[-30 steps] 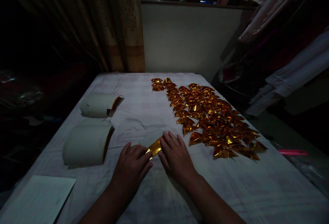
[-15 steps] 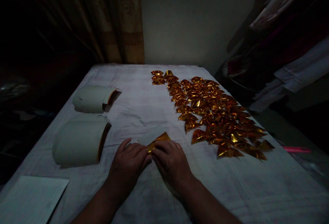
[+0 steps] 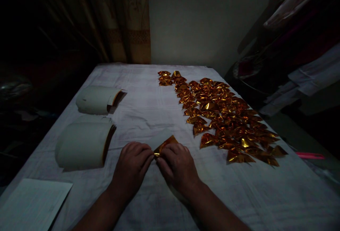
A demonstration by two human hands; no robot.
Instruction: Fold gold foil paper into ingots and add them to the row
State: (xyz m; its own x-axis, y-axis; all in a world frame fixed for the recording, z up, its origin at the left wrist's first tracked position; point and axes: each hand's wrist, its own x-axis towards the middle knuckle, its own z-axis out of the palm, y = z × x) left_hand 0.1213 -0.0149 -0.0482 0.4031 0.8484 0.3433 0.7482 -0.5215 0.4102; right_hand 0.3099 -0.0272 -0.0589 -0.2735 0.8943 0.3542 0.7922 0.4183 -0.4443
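Observation:
Between my two hands is a sheet of gold foil paper (image 3: pixel 166 144), partly folded, with one pointed corner sticking up to the right. My left hand (image 3: pixel 134 160) pinches its left end, fingers bent together. Closed on the near right side of the same sheet is my right hand (image 3: pixel 177 163), its thumb close to the left fingertips. Both hands cover much of the fold. A pale flat piece (image 3: pixel 159 137) shows just behind the foil. To the right lie many folded gold foil pieces (image 3: pixel 209 106), crowded in rows.
Two curved stacks of pale-backed paper, a far stack (image 3: pixel 97 99) and a near stack (image 3: pixel 82 146), rest at the left. A white sheet (image 3: pixel 34 202) lies front left. Everything sits on a pale checked cloth (image 3: pixel 143 100). Something pink (image 3: pixel 310 155) shows beyond the right edge.
My left hand's fingers have drawn in closer together on the foil, the raised finger now lowered. My right hand keeps its hold. The view has shifted slightly.

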